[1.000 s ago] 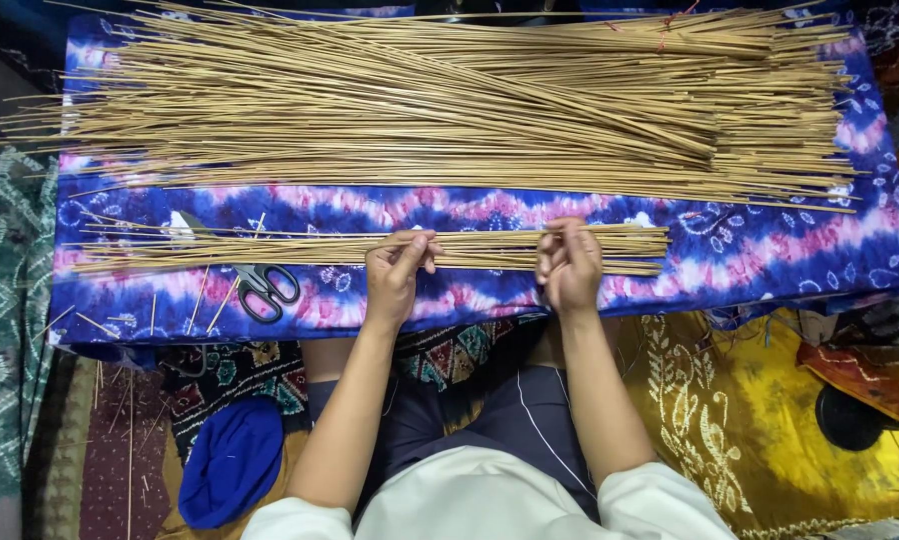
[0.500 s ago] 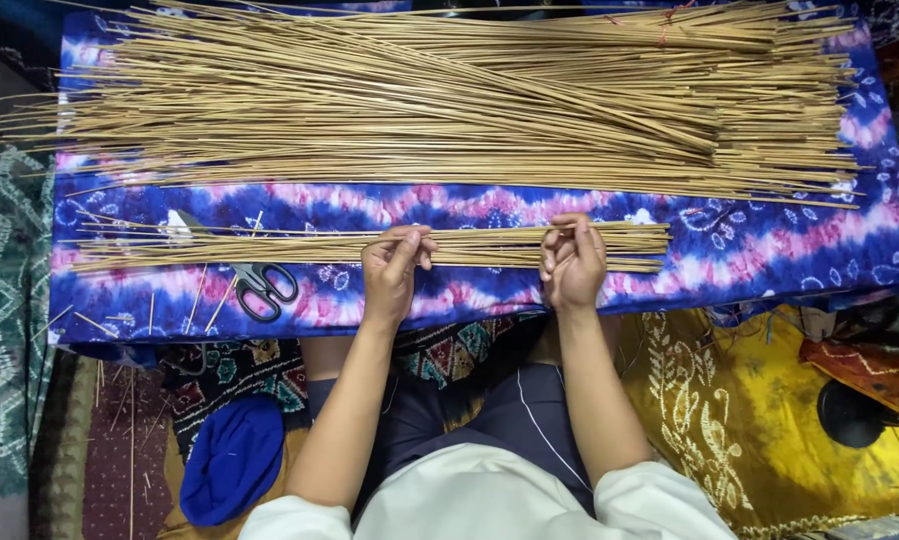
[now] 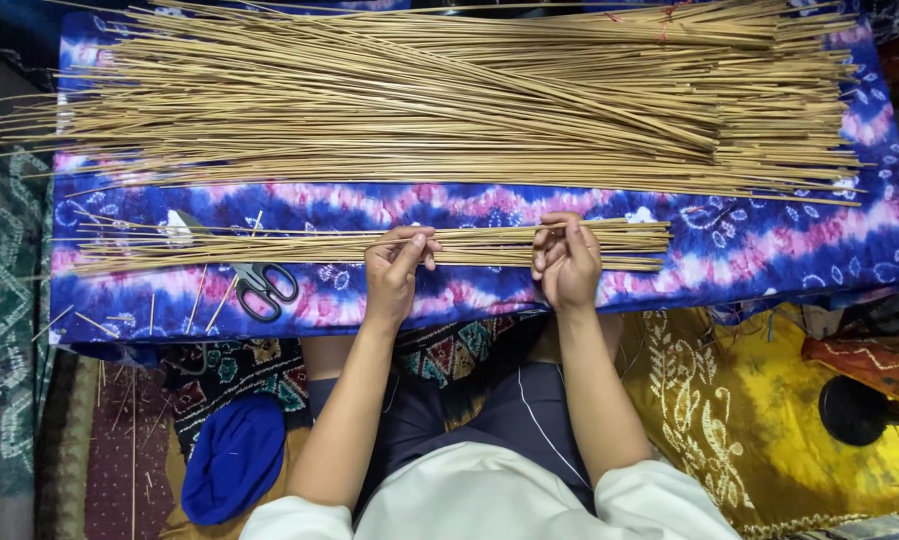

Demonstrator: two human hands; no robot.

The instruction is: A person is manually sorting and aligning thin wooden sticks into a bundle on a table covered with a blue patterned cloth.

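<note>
Two hands work at the small bundle of sticks (image 3: 370,246), which lies flat across the near strip of the tie-dyed cloth (image 3: 770,250). Left hand (image 3: 395,272), at 9 o'clock of the right hand (image 3: 568,262), has fingers curled with thumb and forefinger pinching a single thin stick (image 3: 480,233) above the bundle. Right hand is closed likewise on the same stick, fingers bunched. Large pile of sticks (image 3: 450,100) lies at 12 o'clock, well apart. Black-handled scissors (image 3: 260,285) rest at 9 o'clock of the left hand, touching the cloth.
</note>
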